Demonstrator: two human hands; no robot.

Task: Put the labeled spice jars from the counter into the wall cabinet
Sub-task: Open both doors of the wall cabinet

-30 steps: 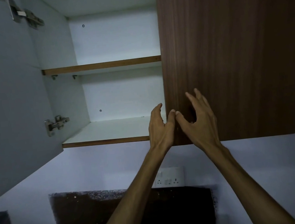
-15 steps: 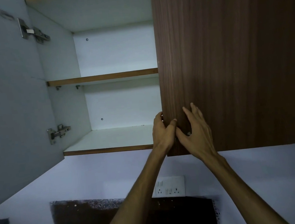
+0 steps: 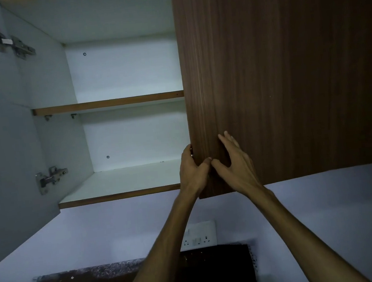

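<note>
I see my left hand (image 3: pixel 192 171) curl its grip around the free edge of the wall cabinet's brown right door (image 3: pixel 288 71). My right hand (image 3: pixel 236 166) rests spread on its front. No spice jars show; the shelves (image 3: pixel 108 102) beside it are bare.

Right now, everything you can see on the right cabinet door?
The right door is a flat panel in dark walnut-look wood grain, with no handle visible. It covers the cabinet's right half and hangs past the bottom shelf. Whether it is fully shut cannot be told. The left hand curls around its free left edge near the lower corner, thumb on the face. The right hand rests spread on the face beside it.
</note>
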